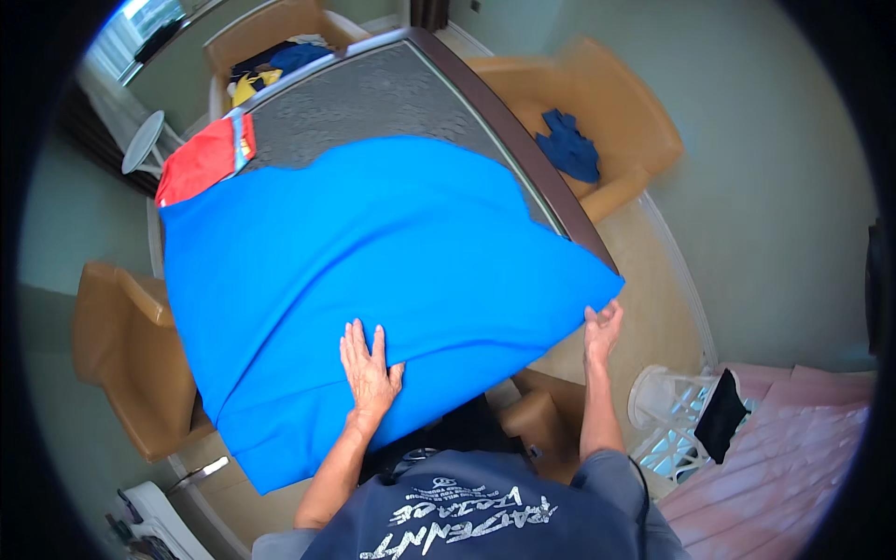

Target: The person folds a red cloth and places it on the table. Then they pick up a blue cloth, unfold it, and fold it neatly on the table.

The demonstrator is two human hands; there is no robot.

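A large bright blue cloth [420,238] is spread over the table, with a few long creases, and hangs past the near edge. My left hand [369,374] lies palm down on its near part, fingers spread and gripping nothing. At the cloth's right edge, below its pointed corner, is my right hand [603,330]. Its thumb is by the edge and its fingers are partly curled; whether they pinch the fabric is unclear. A red folded cloth [199,159] with a light blue patterned band lies at the far left, partly beside the blue cloth.
The table [364,91] has a dark textured top and brown rim. Tan armchairs stand around it; the far chair [262,28] holds piled clothes [280,66], the right chair [616,119] a navy garment [568,145]. A white stool [654,399] and pink-covered surface [784,462] are at right.
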